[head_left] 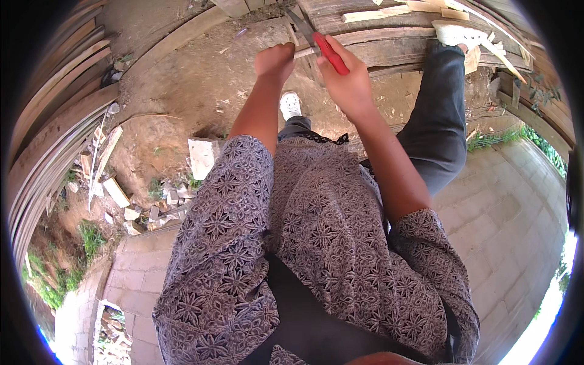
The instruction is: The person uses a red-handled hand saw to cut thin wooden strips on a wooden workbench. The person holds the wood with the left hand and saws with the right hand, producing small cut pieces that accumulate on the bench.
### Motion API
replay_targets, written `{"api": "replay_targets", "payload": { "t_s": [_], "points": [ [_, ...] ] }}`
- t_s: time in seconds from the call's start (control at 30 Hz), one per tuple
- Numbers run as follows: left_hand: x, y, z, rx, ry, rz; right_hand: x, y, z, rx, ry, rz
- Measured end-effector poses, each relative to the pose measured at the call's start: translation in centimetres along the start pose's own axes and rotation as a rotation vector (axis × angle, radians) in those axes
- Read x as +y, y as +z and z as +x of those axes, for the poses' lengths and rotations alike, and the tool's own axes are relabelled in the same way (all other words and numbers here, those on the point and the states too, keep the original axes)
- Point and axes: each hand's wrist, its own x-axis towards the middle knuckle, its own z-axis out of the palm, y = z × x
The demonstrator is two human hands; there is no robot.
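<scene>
My left hand (275, 62) is closed in a fist around one end of a thin pale wooden stick (304, 53), which reaches toward the right. My right hand (348, 82) grips the red handle of a curved-bladed tool (332, 55). Its grey blade (301, 25) slants up and to the left, past the stick's right end. Whether the edge is a knife's or a saw's, I cannot make out. Blade and stick lie close together, but contact between them is unclear.
My right foot in a white shoe (453, 33) rests on wooden planks (389, 52) strewn with wood strips (377, 13). My left shoe (291, 105) stands on dirt. A pale block (204, 157) and wood offcuts (115, 191) lie left, beside stacked boards (55, 121). Block paving (505, 194) spreads right.
</scene>
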Motion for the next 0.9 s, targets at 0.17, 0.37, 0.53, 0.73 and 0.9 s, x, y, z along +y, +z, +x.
{"api": "replay_targets", "payload": {
  "t_s": [0.17, 0.37, 0.53, 0.73, 0.9],
  "points": [
    [0.0, -0.2, -0.3, -0.021, -0.008, 0.024, 1.3, -1.8, -0.6, -0.089, -0.007, 0.084],
    [-0.1, 0.5, -1.4, 0.046, 0.036, 0.014, 3.1, -2.0, -3.8, -0.077, -0.063, 0.077],
    [1.7, -1.9, -2.6, -0.068, -0.012, -0.013, 4.2, -2.8, -4.3, -0.098, -0.004, 0.169],
    [0.9, -1.8, -2.0, -0.161, 0.075, -0.121, 4.7, -3.6, -4.0, -0.116, 0.020, 0.161],
    [1.6, -0.7, -1.6, -0.164, 0.045, -0.163, 5.8, -4.6, -2.6, -0.136, 0.047, 0.167]
  ]
}}
